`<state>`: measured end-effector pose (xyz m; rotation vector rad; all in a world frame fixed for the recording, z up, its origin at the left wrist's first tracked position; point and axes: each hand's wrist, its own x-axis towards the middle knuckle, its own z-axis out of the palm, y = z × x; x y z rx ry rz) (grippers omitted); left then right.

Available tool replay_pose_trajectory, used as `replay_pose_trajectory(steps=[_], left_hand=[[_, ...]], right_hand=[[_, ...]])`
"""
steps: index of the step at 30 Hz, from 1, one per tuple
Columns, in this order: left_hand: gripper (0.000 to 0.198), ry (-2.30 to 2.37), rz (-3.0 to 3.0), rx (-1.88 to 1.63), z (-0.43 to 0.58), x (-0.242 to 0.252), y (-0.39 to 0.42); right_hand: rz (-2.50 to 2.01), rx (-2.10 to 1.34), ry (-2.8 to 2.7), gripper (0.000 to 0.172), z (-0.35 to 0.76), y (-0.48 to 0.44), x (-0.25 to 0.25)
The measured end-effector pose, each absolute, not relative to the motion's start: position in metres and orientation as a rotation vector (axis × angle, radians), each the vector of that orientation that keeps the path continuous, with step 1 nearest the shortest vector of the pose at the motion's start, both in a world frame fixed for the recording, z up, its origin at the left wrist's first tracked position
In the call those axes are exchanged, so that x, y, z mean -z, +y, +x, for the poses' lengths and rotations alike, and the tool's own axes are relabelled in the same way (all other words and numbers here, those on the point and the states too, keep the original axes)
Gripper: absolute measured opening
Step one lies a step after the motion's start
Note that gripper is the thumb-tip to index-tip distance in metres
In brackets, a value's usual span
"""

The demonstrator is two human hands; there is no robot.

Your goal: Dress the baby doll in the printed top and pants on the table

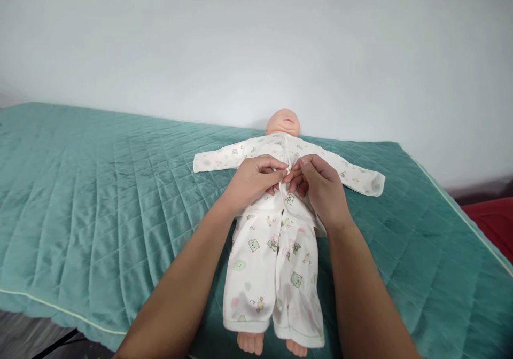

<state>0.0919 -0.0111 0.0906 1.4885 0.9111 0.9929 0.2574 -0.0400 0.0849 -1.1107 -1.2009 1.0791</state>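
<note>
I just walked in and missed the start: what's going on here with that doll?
The person's left hand and right hand both pinch the front opening of a white printed sleepsuit at the chest of a baby doll. It lies face up on a teal quilted cover, sleeves spread, bare feet showing.

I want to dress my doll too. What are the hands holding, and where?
The left hand and right hand pinch the pyjama top at its front opening.
</note>
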Motion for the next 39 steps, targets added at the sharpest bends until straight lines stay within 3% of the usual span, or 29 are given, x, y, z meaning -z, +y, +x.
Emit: replay_pose_trajectory(steps=[19,26,39], left_hand=[[0.03,0.876,1.425,-1.023,0.0946,-0.0846,-0.0078],[0.032,0.824,1.385,-1.028,0.0945,-0.0824,-0.0064],[0.029,0.828,1.32,-1.062,0.0976,-0.0865,-0.0085]], right_hand=[[-1.166,-1.062,-1.253,0.025,0.2584,-0.0406,-0.0871],[-1.227,-1.044,-1.289,0.014,0.258,-0.0423,-0.0884],[-1.248,-1.015,-1.408,0.022,0.2607,-0.0412,-0.0853]])
